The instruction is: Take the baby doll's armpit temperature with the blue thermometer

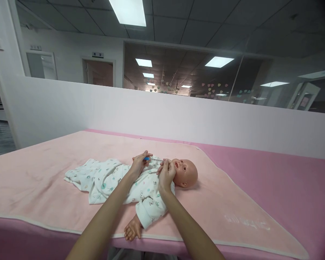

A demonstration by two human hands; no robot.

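Pinched between both hands, left hand [139, 165] and right hand [166, 174], one thin dropper [152, 158] reaches one baby doll [141, 182].

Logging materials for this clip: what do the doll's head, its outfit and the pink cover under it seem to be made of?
Doll's head: likely smooth vinyl or plastic, with a slight sheen and moulded features. Outfit: soft printed white fabric, probably cotton, creased and folded. Pink cover: matte, towel-like cloth with a pale stitched edge; the fibre is unclear.

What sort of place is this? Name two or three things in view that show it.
Probably an infant-care training room: a baby doll in a printed sleepsuit lies on a pink padded table, behind it a white partition and office-style glass walls.
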